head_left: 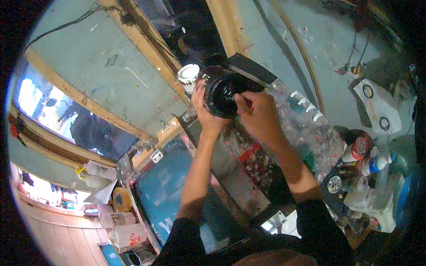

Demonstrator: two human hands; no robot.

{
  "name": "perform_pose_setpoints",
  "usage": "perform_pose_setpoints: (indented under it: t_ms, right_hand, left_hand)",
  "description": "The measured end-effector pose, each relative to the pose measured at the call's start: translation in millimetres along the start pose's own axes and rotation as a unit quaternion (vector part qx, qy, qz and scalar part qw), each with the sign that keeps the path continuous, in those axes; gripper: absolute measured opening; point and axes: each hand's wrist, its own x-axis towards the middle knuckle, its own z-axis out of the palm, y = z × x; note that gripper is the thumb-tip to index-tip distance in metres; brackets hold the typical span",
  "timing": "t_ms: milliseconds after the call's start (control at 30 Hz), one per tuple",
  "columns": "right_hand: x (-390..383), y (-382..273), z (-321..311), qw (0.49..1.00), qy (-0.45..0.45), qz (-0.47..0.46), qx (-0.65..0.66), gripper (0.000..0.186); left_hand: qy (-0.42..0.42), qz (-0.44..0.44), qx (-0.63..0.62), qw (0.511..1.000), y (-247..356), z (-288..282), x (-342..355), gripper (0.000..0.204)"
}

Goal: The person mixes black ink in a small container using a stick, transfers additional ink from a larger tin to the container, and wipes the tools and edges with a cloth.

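My left hand point(207, 111) is wrapped around the side of a round black tub point(216, 98), which is tilted so that its mouth faces me. Glossy black paste point(228, 91) shows inside it. At the tub's right rim, my right hand point(261, 116) is closed with the fingers bent over the opening. Whatever those fingers grip is hidden or too dark to name. Just left of the tub stands a white tub point(188, 73) with white drips down its side. Below my forearms lies a framed blue screen point(166, 184).
A paint-stained bench top point(306, 137) runs to the right of my right arm. Farther right are a red-and-white tub point(358, 146), a blue-and-white bottle point(377, 164) and a white plastic jug point(372, 199). Several bottles and a tape roll point(122, 199) line the left side.
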Motion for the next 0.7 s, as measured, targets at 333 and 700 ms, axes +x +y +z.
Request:
perform_pose_setpoints:
  t_ms: [333,700]
  right_hand:
    - [-8.3,-24.1,10.3,0.980,0.166,-0.069,0.089,0.021]
    - [-13.2,1.0,-3.0,0.951,-0.085,-0.249,-0.159,0.028]
  left_hand:
    - [0.052,-0.070,-0.063,0.994,-4.6,4.6,-6.6,0.099]
    - [0.085,-0.156,-0.167,0.970,19.1,0.2,0.5,0.106]
